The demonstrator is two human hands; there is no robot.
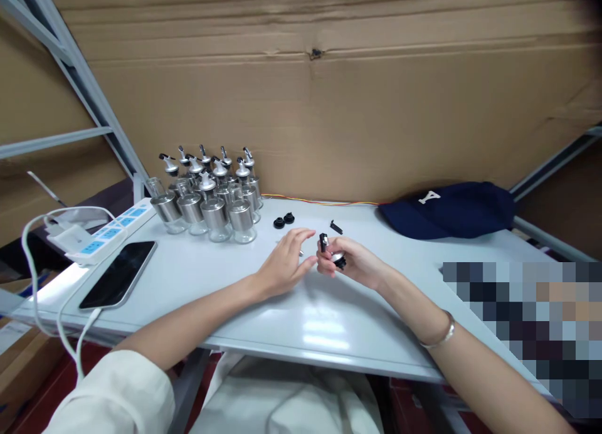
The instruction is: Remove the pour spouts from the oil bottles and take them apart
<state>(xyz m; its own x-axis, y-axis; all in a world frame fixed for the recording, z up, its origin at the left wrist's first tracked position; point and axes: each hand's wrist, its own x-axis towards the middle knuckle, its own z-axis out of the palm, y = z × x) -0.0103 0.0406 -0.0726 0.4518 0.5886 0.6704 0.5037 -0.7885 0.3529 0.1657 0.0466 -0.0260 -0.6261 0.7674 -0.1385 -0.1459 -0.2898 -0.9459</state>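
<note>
In my right hand [348,258] is a bottle pour spout [337,258], silver with a black lever and a black stopper, gripped between thumb and fingers. My left hand [286,261] is just to the left of it, thumb and fingers apart. A small silvery piece [301,253] shows in the gap of the left hand; whether it is touched I cannot tell. Beyond the hands lie two black round stoppers [284,220] and a slim black lever piece [336,227].
Several glass-and-metal bottles [215,217] stand at the back left, many with silver pour spouts. A phone [120,274] and a white power strip [115,230] with cables lie on the left. A navy cap [451,211] rests at the back right, before a cardboard wall [329,120].
</note>
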